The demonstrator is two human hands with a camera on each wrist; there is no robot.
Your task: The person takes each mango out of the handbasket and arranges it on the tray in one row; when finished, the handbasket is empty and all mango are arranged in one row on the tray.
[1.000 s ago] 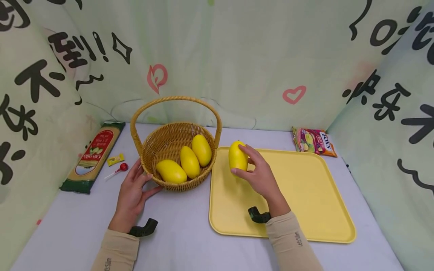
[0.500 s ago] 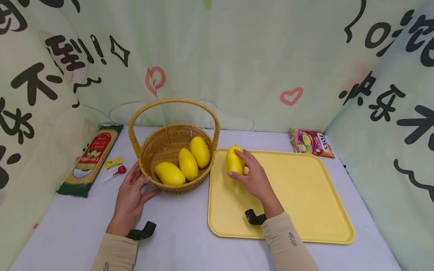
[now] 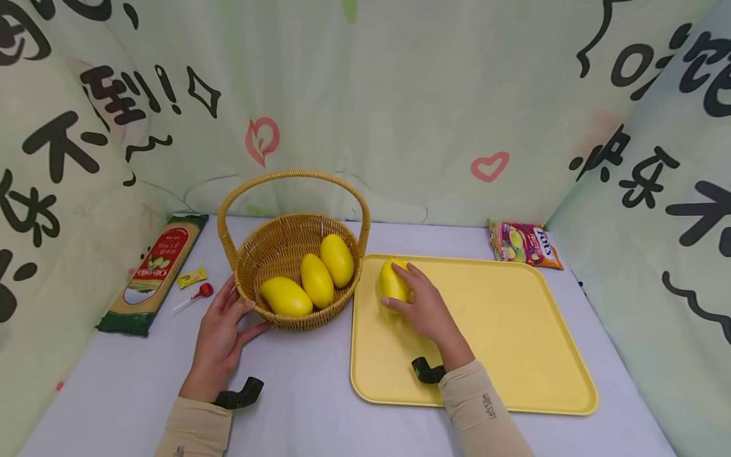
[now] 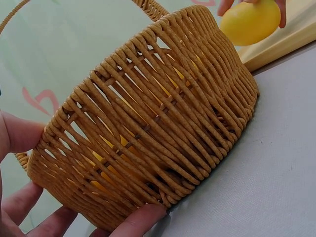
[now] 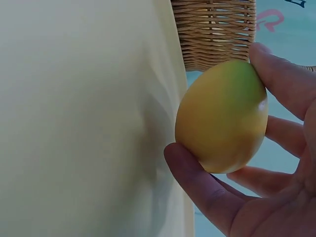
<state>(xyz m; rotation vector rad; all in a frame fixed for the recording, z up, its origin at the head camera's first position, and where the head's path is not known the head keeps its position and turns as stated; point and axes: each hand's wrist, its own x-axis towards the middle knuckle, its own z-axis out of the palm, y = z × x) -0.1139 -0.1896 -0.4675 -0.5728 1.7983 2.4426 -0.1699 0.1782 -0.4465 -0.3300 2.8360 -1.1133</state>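
My right hand (image 3: 425,311) holds a yellow mango (image 3: 394,281) over the left part of the yellow tray (image 3: 485,343), thumb on one side and fingers on the other. In the right wrist view the mango (image 5: 222,118) shows a greenish patch and hangs close over the tray surface, its shadow below. A wicker basket (image 4: 148,113) with a tall arched handle stands left of the tray, with three mangoes (image 3: 317,281) lying in it. At the basket's left front, my left hand (image 3: 219,336) grips its side, fingers at the rim and wall, thumb low at the front.
A green and tan olive-pictured packet (image 3: 157,273) lies far left. Beside it are a small yellow-wrapped candy (image 3: 191,277) and a red lollipop (image 3: 204,291). Behind the tray's right corner sits a purple and orange snack bag (image 3: 524,244). Printed curtains (image 3: 400,95) enclose the table.
My right hand has lowered the mango toward the tray and shifted it slightly left. My left hand stays on the basket; the head view has tilted a little.
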